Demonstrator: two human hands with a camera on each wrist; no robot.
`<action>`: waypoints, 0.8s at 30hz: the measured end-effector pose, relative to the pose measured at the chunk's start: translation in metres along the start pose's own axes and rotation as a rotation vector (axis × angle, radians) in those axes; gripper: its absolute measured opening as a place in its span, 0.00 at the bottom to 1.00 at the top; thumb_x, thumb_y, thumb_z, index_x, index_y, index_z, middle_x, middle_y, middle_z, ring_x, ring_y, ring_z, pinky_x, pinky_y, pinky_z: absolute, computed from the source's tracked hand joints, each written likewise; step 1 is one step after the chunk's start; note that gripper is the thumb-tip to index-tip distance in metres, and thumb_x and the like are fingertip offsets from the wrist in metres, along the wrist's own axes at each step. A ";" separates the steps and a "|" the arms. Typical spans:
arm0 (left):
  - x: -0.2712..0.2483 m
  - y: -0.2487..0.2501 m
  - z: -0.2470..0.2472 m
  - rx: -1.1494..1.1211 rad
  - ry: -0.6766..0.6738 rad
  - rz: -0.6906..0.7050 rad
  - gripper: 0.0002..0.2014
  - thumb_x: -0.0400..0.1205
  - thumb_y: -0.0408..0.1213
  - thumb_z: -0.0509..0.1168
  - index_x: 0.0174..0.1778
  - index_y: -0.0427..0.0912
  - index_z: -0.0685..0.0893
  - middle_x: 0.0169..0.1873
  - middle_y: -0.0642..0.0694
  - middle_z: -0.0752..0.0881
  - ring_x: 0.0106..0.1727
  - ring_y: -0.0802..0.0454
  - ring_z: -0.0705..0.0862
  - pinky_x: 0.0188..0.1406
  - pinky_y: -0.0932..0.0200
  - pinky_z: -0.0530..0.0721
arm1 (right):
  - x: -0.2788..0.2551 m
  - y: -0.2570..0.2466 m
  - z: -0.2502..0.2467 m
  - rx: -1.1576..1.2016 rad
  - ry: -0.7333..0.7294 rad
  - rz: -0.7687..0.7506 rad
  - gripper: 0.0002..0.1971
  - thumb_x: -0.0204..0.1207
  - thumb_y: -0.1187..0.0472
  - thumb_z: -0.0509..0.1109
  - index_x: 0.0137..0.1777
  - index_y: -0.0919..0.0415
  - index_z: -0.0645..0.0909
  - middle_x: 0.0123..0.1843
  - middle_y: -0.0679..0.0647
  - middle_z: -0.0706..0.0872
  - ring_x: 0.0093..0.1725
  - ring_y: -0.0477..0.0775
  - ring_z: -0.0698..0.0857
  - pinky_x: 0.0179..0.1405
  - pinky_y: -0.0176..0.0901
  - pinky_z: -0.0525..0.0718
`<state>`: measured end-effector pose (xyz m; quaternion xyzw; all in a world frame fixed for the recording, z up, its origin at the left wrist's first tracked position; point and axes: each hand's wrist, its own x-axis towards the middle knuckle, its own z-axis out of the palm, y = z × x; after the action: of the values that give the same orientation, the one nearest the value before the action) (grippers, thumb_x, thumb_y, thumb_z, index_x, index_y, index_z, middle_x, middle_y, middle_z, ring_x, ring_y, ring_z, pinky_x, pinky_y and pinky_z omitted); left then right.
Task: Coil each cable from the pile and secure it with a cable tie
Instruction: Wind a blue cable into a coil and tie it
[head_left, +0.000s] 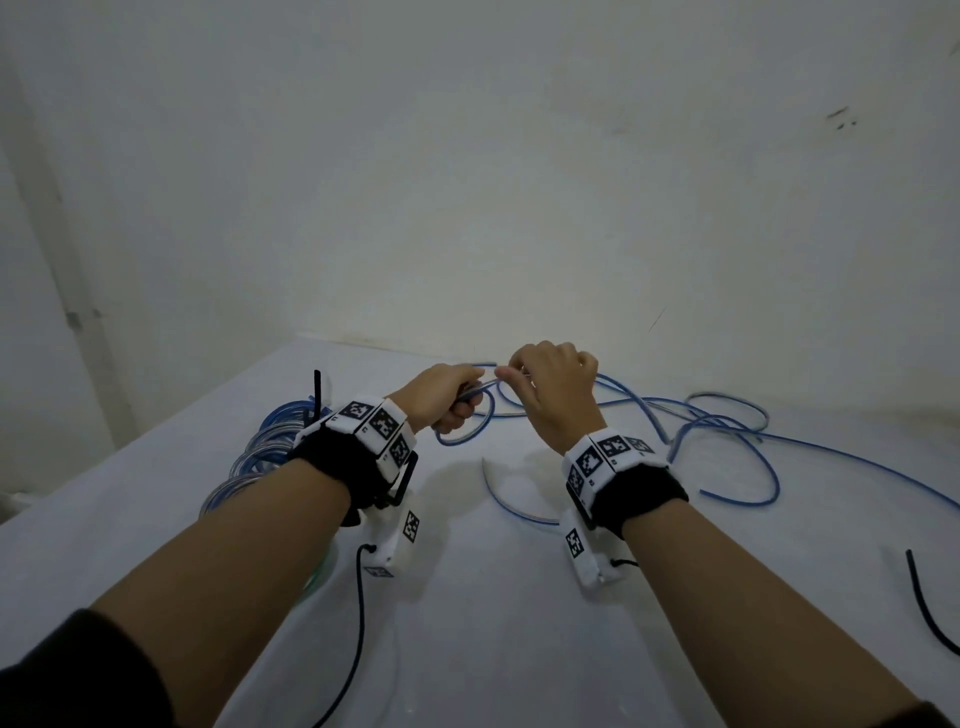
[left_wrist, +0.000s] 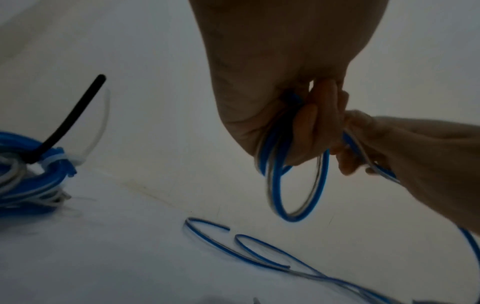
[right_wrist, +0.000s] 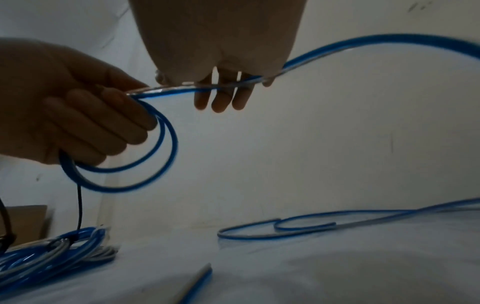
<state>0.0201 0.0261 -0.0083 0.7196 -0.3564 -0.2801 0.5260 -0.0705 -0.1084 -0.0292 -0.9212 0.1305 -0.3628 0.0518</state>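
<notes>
White table, blue cables, coils.

dim, bluish light; wrist views dark and blurred, edges warped.

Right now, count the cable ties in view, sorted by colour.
Black cable ties: 2, one standing up from the tied coils at, one lying loose on the table at the right
White cable ties: 1, wrapped round the same coils
Total: 3
</notes>
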 end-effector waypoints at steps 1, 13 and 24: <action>-0.001 0.001 -0.001 -0.042 0.003 -0.003 0.20 0.86 0.40 0.50 0.27 0.40 0.69 0.15 0.51 0.64 0.14 0.58 0.59 0.14 0.70 0.57 | -0.003 0.002 0.003 0.084 0.025 0.017 0.27 0.77 0.37 0.48 0.52 0.55 0.79 0.49 0.51 0.82 0.52 0.55 0.77 0.52 0.44 0.58; -0.001 -0.004 -0.009 0.081 -0.034 0.034 0.21 0.89 0.40 0.47 0.36 0.38 0.79 0.25 0.45 0.77 0.20 0.53 0.79 0.28 0.59 0.73 | 0.005 0.000 0.000 0.130 -0.143 -0.097 0.17 0.75 0.50 0.55 0.49 0.56 0.84 0.45 0.53 0.84 0.51 0.56 0.77 0.55 0.51 0.64; -0.002 -0.004 -0.012 0.071 -0.013 0.051 0.21 0.86 0.37 0.48 0.26 0.37 0.73 0.13 0.54 0.61 0.15 0.58 0.57 0.17 0.66 0.56 | 0.009 -0.016 -0.002 0.358 -0.298 0.018 0.09 0.76 0.54 0.57 0.43 0.53 0.78 0.32 0.42 0.74 0.52 0.55 0.73 0.60 0.51 0.62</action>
<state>0.0295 0.0354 -0.0089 0.7267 -0.3878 -0.2582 0.5048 -0.0620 -0.0959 -0.0187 -0.9396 0.0634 -0.2394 0.2363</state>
